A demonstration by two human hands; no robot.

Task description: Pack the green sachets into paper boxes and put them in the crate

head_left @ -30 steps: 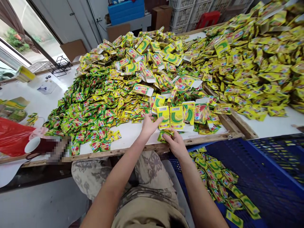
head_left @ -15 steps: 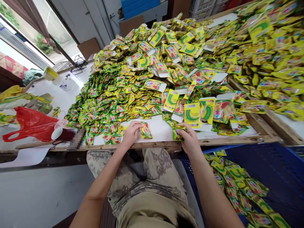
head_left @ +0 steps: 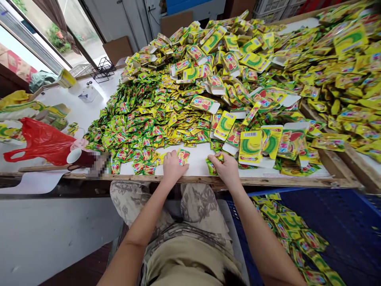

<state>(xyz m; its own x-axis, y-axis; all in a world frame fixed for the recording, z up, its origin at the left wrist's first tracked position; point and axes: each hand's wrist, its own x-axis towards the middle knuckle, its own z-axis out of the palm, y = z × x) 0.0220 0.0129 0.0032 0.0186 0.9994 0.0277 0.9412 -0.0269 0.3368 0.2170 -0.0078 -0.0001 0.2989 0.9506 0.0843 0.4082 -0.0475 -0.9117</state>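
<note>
Showing a change at the front row: two barcoded cartons stood side by side a second ago; only one upright yellow cardboard carton with a green curved band (head_left: 250, 147) is left there. A small flat yellow-and-green packet with a watermelon print (head_left: 183, 156) is now seen at the left hand (head_left: 172, 167), on the bare strip of the white wood-edged worktop (head_left: 198, 161). The hand has been turned further over it, thumb by its near edge; whether it is pinched or only pressed cannot be told.

The right hand (head_left: 228, 169) has been shifted leftward, just beside the upright carton. Its grip is pinching green foil sachets (head_left: 212, 167); the count cannot be told. Both hands are thus judged to be occupied, and the work to be mid-handling, nothing finished.

Labels: a barcode is printed along the carton's top, brand lettering near its bottom; too small to be read safely. Pink-and-blue lettering with watermelon slices is repeated on a larger open carton (head_left: 291, 141), seen upside down; brand not confirmed. Similar print is carried by the sachet heap (head_left: 133, 127) further left; individual words unreadable.
</note>
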